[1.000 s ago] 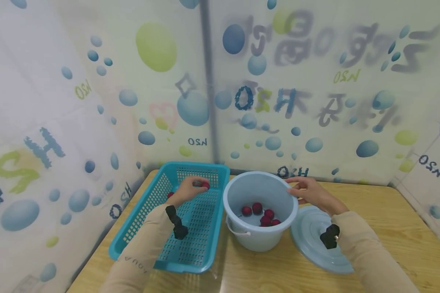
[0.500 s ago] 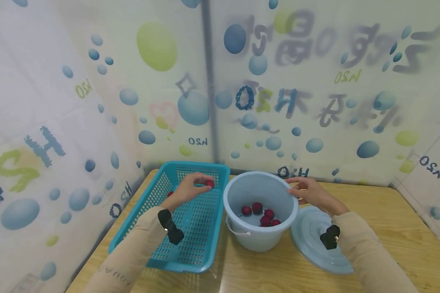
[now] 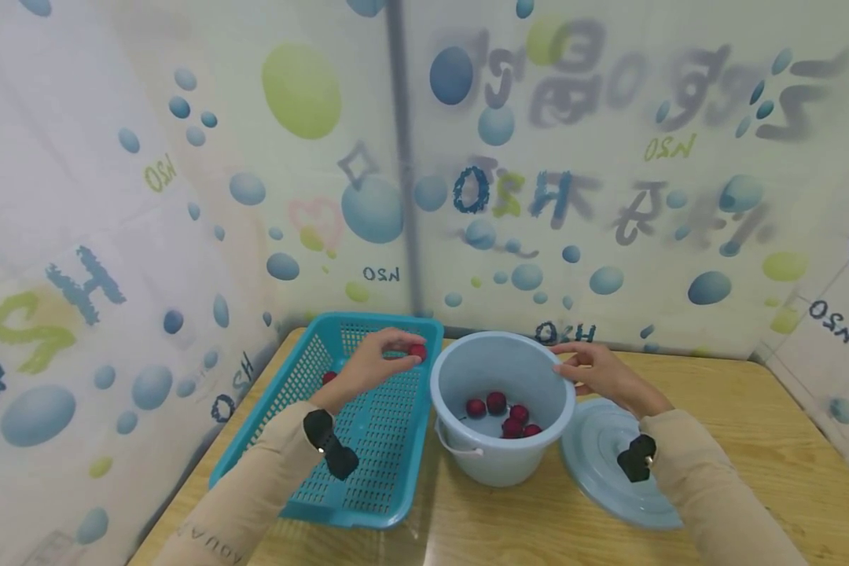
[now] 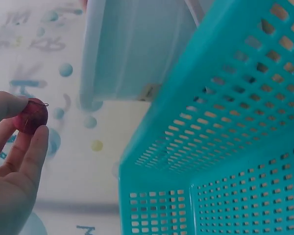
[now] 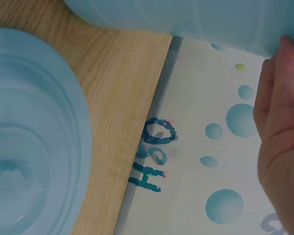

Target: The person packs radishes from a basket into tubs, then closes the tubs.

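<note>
In my left hand point(image 3: 373, 359) is a small round dark-red fruit point(image 3: 418, 352), pinched between thumb and fingertips over the far right corner of the turquoise plastic basket point(image 3: 430, 393). A thin curved stem shows on this fruit point(image 4: 33, 116) in the left wrist view. Another red fruit point(image 3: 329, 377) sits in the basket, partly behind my left hand. My right hand point(image 3: 604, 373) holds the right rim of the light-blue bucket point(image 3: 495, 464), thumb at the rim and fingers along the outside wall. Several similar red fruits point(image 3: 496, 403) lie on the bucket's bottom.
A light-blue round lid point(image 3: 601, 472) lies on the wooden table point(image 3: 750, 440), right of the bucket and partly under my right forearm. The bucket's white handle point(image 3: 460, 448) hangs at its front left. A patterned wall covering point(image 3: 608, 236) stands directly behind the table.
My left hand has moved to the right with the pinched fruit, from over the basket's far middle to near its right rim. The right hand and the bucket have stayed put.
</note>
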`<action>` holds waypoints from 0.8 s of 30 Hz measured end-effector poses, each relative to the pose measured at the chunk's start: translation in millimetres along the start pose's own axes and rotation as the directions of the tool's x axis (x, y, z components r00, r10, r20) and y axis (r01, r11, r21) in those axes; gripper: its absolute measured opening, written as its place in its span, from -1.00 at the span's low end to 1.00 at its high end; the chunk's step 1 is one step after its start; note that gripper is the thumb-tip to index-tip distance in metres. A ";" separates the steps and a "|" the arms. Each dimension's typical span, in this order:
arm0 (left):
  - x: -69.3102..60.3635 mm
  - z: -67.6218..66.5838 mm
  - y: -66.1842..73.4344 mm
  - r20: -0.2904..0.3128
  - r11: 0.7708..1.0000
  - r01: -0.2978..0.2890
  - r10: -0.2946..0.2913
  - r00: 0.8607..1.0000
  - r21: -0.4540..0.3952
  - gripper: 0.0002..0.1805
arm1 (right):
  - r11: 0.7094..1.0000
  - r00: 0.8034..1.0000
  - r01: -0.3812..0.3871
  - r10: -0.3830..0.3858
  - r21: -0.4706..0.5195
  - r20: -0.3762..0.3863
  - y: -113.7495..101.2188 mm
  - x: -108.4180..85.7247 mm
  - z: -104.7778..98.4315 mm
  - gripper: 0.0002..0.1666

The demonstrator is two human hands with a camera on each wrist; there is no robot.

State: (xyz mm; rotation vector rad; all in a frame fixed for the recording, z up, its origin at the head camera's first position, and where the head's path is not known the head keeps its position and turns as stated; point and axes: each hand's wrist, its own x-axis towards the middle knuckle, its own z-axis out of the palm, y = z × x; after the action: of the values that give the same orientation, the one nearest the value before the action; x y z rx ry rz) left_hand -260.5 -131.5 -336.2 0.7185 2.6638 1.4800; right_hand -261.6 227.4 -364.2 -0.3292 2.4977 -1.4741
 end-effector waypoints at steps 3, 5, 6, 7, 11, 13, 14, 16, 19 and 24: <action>0.0 3.7 8.5 0.007 0.999 -0.034 0.034 0.999 -0.013 -0.69 | 1.000 1.000 -0.004 0.004 -0.004 -0.001 0.2 -0.2 0.2 -0.39; 0.7 6.6 13.3 0.015 0.999 -0.051 0.052 0.999 -0.017 -0.69 | 1.000 1.000 -0.005 0.005 -0.005 -0.002 0.0 -0.4 0.4 -0.39; 1.3 8.1 15.6 0.018 0.998 -0.062 0.062 0.998 -0.015 -0.69 | 1.000 1.000 -0.005 0.005 -0.009 -0.003 -0.1 -0.3 0.4 -0.40; 1.8 9.6 17.7 0.025 0.997 -0.070 0.071 0.997 -0.022 -0.69 | 1.000 1.000 -0.003 0.003 -0.011 -0.003 -0.3 -0.5 0.3 -0.40; 4.6 15.8 24.0 0.050 0.994 -0.096 0.098 0.994 -0.051 -0.68 | 1.000 1.000 0.003 -0.003 -0.005 -0.003 -1.9 -1.2 0.2 -0.41; 5.8 19.4 26.1 0.064 0.991 -0.111 0.116 0.991 -0.072 -0.67 | 1.000 1.000 0.011 -0.011 0.000 0.003 -2.3 -1.7 0.1 -0.41; 6.4 21.3 26.6 0.068 0.990 -0.117 0.123 0.990 -0.080 -0.67 | 1.000 1.000 0.011 -0.011 0.003 0.003 -2.6 -1.8 0.2 -0.41; 8.1 25.3 27.8 0.076 0.989 -0.120 0.127 0.989 -0.087 -0.68 | 1.000 1.000 0.016 -0.016 0.008 0.004 -2.6 -1.9 0.2 -0.41; 10.3 31.0 31.0 0.081 0.989 -0.118 0.125 0.989 -0.091 -0.68 | 1.000 1.000 0.021 -0.021 0.008 0.006 -1.9 -1.6 0.0 -0.40; 6.9 35.1 52.4 0.100 0.986 -0.136 0.145 0.984 -0.099 -0.70 | 1.000 1.000 0.018 -0.018 0.008 0.006 -0.4 -1.1 0.1 -0.39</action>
State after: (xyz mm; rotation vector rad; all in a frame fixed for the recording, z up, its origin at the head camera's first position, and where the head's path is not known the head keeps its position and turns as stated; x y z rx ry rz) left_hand -238.5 -77.2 -311.9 0.9672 2.4950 1.5366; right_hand -260.5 227.5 -363.8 -0.3553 2.4897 -1.4867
